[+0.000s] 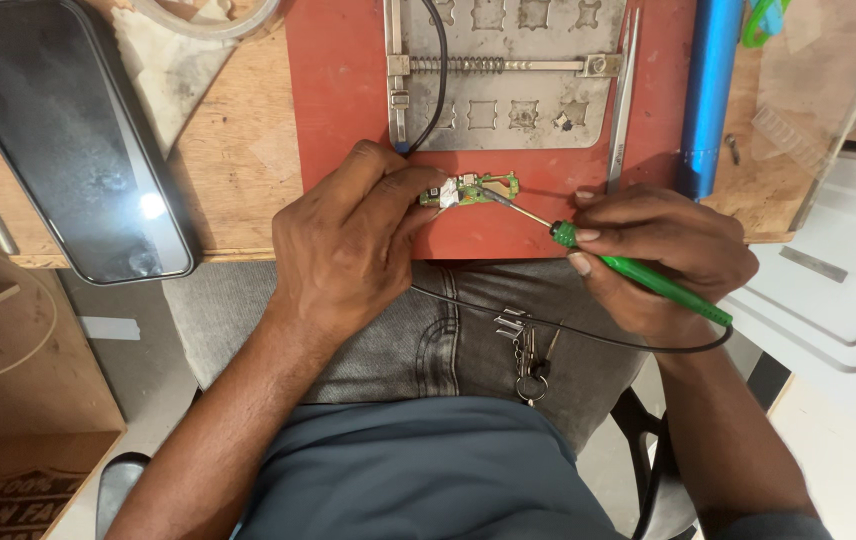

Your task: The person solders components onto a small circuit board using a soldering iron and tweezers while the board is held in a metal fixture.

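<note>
My left hand (348, 235) pinches a small green circuit board (470, 188) flat on a red mat (333, 90). A green-handled soldering iron (638, 272) sits in my right hand (663, 250), held like a pen. Its metal tip touches the middle of the board. The iron's black cable (568, 335) loops across my lap.
A metal board-holder jig (518, 70) lies on the mat above the board, with tweezers (624, 95) and a blue cylinder (708, 90) to its right. A dark phone (68, 140) rests on the wooden bench at left. Keys (528, 355) hang at my waist.
</note>
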